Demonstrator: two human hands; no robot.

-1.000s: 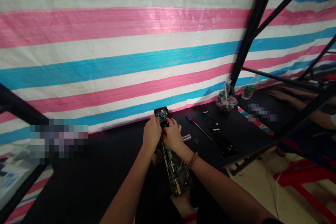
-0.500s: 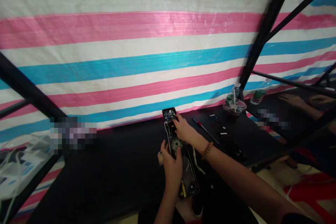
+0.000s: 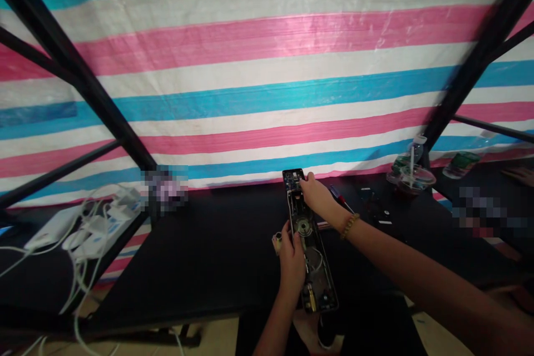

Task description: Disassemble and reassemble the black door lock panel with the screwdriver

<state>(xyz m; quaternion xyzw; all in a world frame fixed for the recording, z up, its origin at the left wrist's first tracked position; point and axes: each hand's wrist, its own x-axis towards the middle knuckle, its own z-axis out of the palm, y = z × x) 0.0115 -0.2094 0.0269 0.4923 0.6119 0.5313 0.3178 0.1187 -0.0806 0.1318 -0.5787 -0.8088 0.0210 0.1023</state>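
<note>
Head view: left hand (image 3: 292, 267) grips open casing (image 3: 320, 285), 9 o'clock edge; right hand (image 3: 322, 198) narrow at circuit board (image 3: 291, 180), 12 o'clock, can't tell if pinching; likely board work, wants light touch.

Behind the black table (image 3: 200, 256) hangs a sheet (image 3: 258, 100) with horizontal stripes of turquoise, pink, white and grey, a soft glare of light lying on its upper part. Dark bars of a frame (image 3: 95, 105) slant across the left side, and another dark post (image 3: 471, 61) leans at the right, with thinner bars joining each. Below the table's near edge, patches of pale floor (image 3: 217, 339) show in dimmer light.
</note>
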